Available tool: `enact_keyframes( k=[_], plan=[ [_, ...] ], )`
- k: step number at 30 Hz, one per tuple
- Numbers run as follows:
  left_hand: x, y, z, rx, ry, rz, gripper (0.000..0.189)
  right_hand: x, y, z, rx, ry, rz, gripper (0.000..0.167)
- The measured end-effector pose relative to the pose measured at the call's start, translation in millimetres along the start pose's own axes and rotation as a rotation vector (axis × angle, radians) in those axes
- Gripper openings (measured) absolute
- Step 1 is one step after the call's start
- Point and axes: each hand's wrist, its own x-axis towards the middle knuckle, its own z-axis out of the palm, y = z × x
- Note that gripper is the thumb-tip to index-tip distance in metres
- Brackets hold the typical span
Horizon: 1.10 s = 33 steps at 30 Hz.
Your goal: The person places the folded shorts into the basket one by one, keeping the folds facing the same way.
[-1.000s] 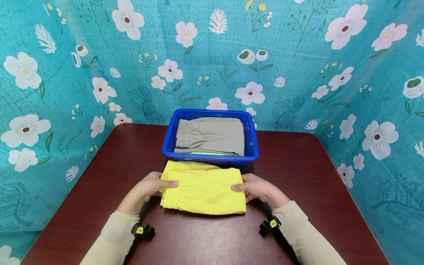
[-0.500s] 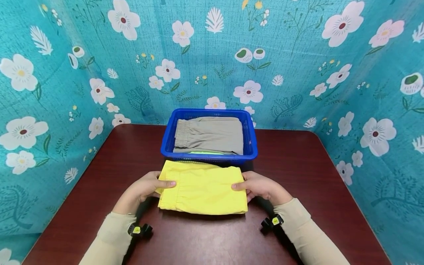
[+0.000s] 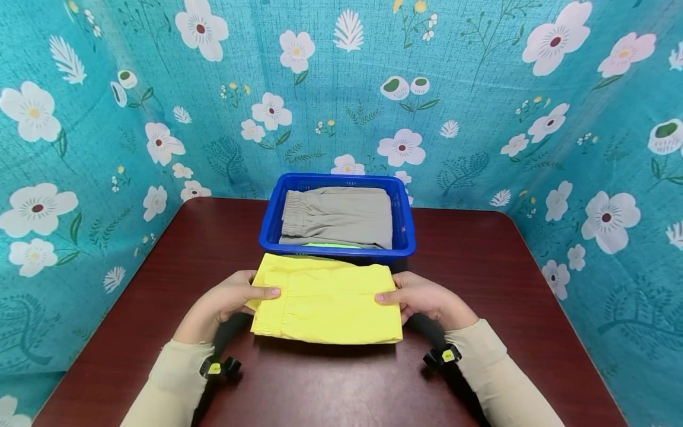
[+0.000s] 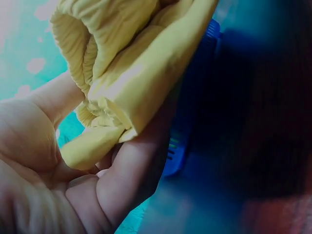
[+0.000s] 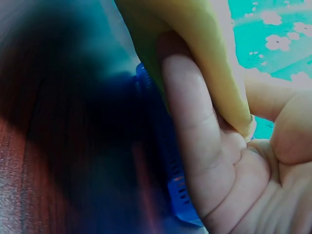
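A folded pair of yellow pants with a gathered elastic waistband is held level between my two hands, raised off the table in front of the basket. My left hand pinches the waistband end, thumb on top and fingers underneath. At the opposite end my right hand grips the folded edge the same way. In the left wrist view the waistband hangs in loose folds above the palm. The right wrist view has the yellow cloth between thumb and fingers.
Behind the pants stands a blue plastic basket. Folded grey pants lie in it, over a strip of bright green cloth. The dark red-brown table meets a floral teal curtain at the back and sides.
My hands have drawn slightly apart, and the yellow pants have risen a little, with more shadow under them. Both hands keep their grip; the basket stays put.
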Motion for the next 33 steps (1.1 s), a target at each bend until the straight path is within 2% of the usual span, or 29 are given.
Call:
enact_keyframes(
  k=[9,16,20,26,33],
  plan=[
    [-5.4,19.4,0.0,0.047,-0.029,0.013,0.060,-11.6,-11,-4,-0.011,0.005,-0.022,0.046],
    [-15.9,43.9,0.0,0.136,-0.081,0.040,0.056,-17.4,-19,-6,-0.027,0.009,-0.033,0.047],
    [-20.5,56.6,-1.1,0.193,-0.081,0.045,0.055,-21.0,-23,-4,-0.037,0.012,-0.035,0.048],
    [-24.8,61.9,0.1,0.228,-0.098,0.024,0.055,-24.4,-26,-4,-0.051,0.016,-0.045,0.049],
    [-25.0,63.3,-2.3,0.230,-0.096,0.036,0.055,-30.0,-31,-5,-0.026,-0.004,-0.058,0.049]
  ],
)
